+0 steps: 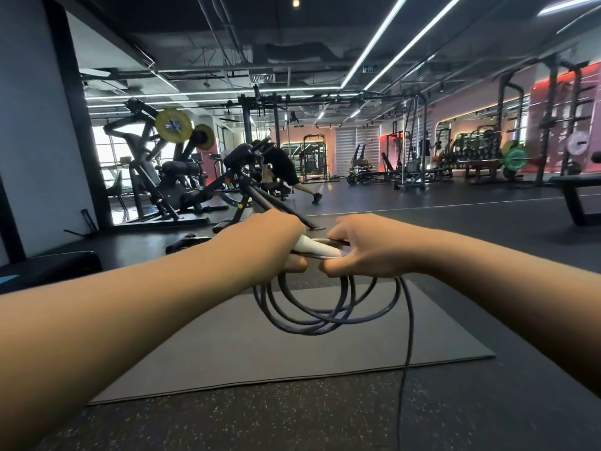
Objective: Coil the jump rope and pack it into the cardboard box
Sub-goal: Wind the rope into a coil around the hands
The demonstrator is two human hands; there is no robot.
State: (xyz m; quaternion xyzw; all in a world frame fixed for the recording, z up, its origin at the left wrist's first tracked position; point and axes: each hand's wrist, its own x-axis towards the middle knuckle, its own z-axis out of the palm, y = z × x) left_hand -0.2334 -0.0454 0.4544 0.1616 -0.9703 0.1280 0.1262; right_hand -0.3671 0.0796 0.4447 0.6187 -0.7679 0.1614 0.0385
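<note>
A dark jump rope (325, 315) hangs in several loops under my two hands, above a grey floor mat (247, 346). My left hand (263, 245) grips the top of the loops together with a white handle (313, 248). My right hand (364, 250) is closed on the same bundle, just to the right, touching the white handle's end. One loose strand of rope (408, 353) drops from under my right hand to the bottom of the view. No cardboard box is in view.
Black speckled gym flooring (292, 424) surrounds the mat. A plate-loaded machine (162, 170) and an adjustable bench frame (247, 193) stand at the left. A person (283, 167) exercises behind them. Racks and benches (553, 164) line the right side.
</note>
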